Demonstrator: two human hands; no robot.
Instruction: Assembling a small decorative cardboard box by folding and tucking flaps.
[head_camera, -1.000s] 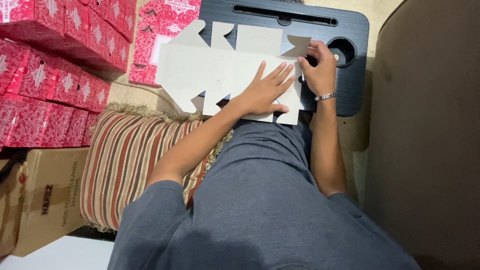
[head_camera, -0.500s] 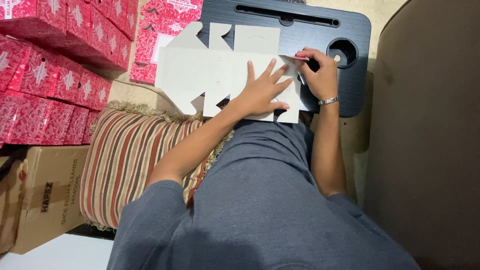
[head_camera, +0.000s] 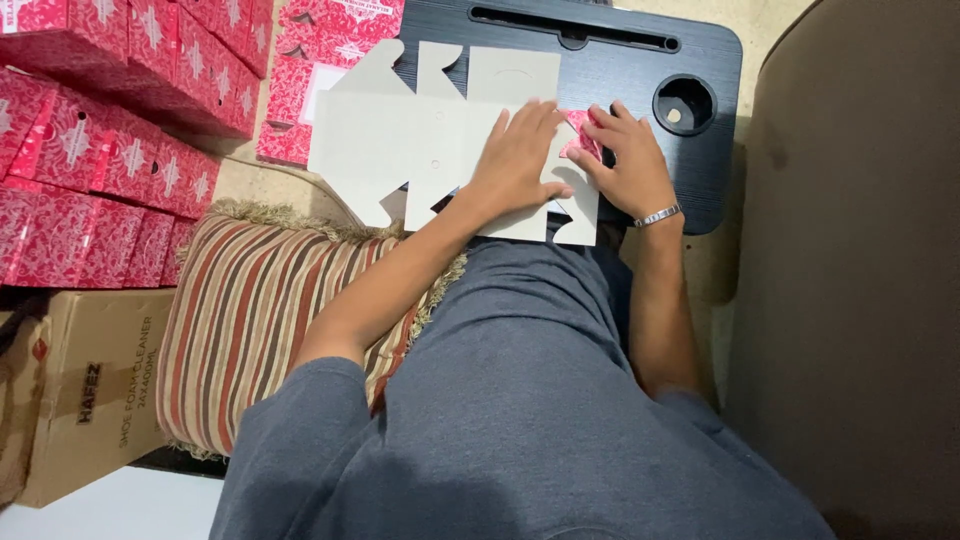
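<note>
The flat white box blank (head_camera: 440, 140) lay unfolded on the dark lap desk (head_camera: 640, 60), pinned by the left hand (head_camera: 520, 160) with fingers spread flat. The right hand (head_camera: 625, 165) seemed to pinch a red-patterned flap (head_camera: 582, 135) at the blank's edge, fingers curled. A flap fold looked underway; creasing it cleanly would need steady pressure. Finished red boxes (head_camera: 100, 130) were stacked nearby.

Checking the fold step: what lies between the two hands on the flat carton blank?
In the head view, a pink patterned flap folded up from the blank lies between the left hand and right hand; both touch it.
</note>
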